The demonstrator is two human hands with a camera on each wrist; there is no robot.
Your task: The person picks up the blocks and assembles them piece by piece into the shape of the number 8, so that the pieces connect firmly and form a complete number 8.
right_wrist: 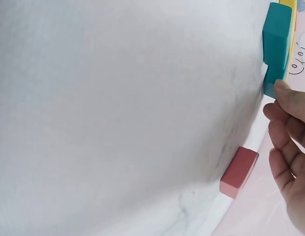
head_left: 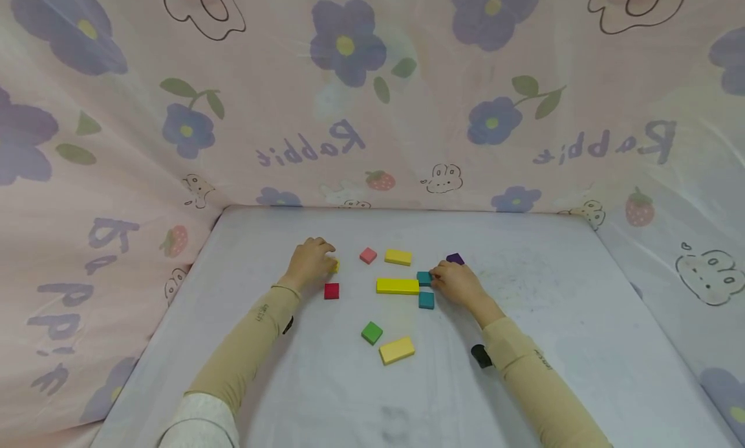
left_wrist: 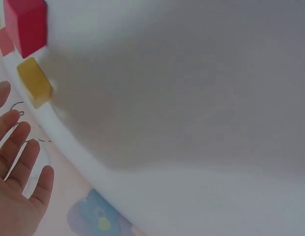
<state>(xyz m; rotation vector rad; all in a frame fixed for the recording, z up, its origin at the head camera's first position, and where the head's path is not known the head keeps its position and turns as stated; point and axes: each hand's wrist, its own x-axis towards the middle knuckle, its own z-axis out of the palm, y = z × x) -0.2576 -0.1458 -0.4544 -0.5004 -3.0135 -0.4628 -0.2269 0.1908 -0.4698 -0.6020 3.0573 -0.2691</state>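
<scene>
My left hand (head_left: 310,263) is at the left of the block group with its fingers extended. A small yellow block (left_wrist: 35,81) lies just beyond its fingertips, partly covered by the hand in the head view. Below that hand lies a red block (head_left: 332,291). My right hand (head_left: 462,283) pinches the right end of the upper teal block (head_left: 424,278) between thumb and forefinger. Directly below sits a second teal block (head_left: 427,300). Both teal blocks stand at the right end of a long yellow block (head_left: 398,286). Beyond the right hand is a dark purple block (head_left: 455,259).
A pink block (head_left: 368,255) and a pale yellow block (head_left: 398,257) lie toward the back. Nearer the front are a green block (head_left: 372,333) and another pale yellow block (head_left: 397,350). Patterned cloth (head_left: 407,112) rises behind and beside the white table (head_left: 279,390).
</scene>
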